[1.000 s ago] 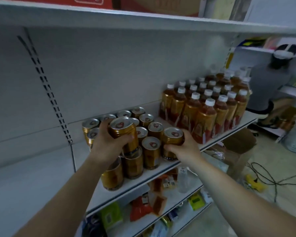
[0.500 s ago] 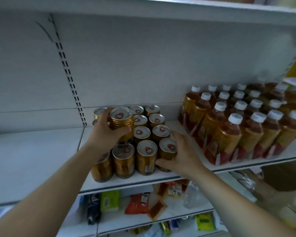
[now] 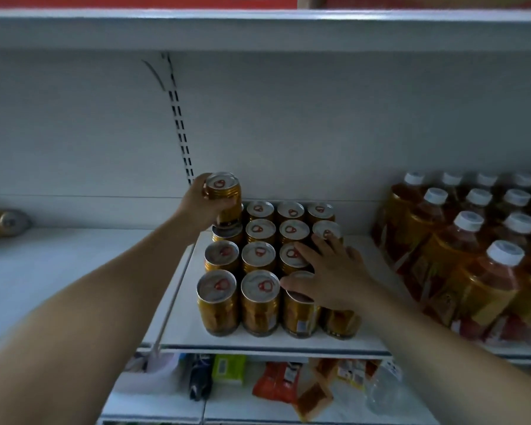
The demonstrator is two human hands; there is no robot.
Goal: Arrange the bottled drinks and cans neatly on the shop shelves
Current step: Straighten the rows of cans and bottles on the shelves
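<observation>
Several gold cans with silver lids (image 3: 259,286) stand in tight rows on a white shelf (image 3: 276,342). My left hand (image 3: 201,204) grips one gold can (image 3: 223,191), held upright above the back-left corner of the block, over another can. My right hand (image 3: 328,271) lies flat with fingers spread on the lids of the cans at the block's right side. To the right stand several amber bottles with white caps (image 3: 469,256), packed close together.
A gold can (image 3: 3,222) lies on its side at the far left of the neighbouring shelf. The upper shelf (image 3: 258,29) hangs overhead. Packets and a clear bottle (image 3: 383,391) lie on the lower shelf.
My left hand has carried its can from the front of the block to the back-left corner. My right hand has let go of a front can and now rests flat on the lids.
</observation>
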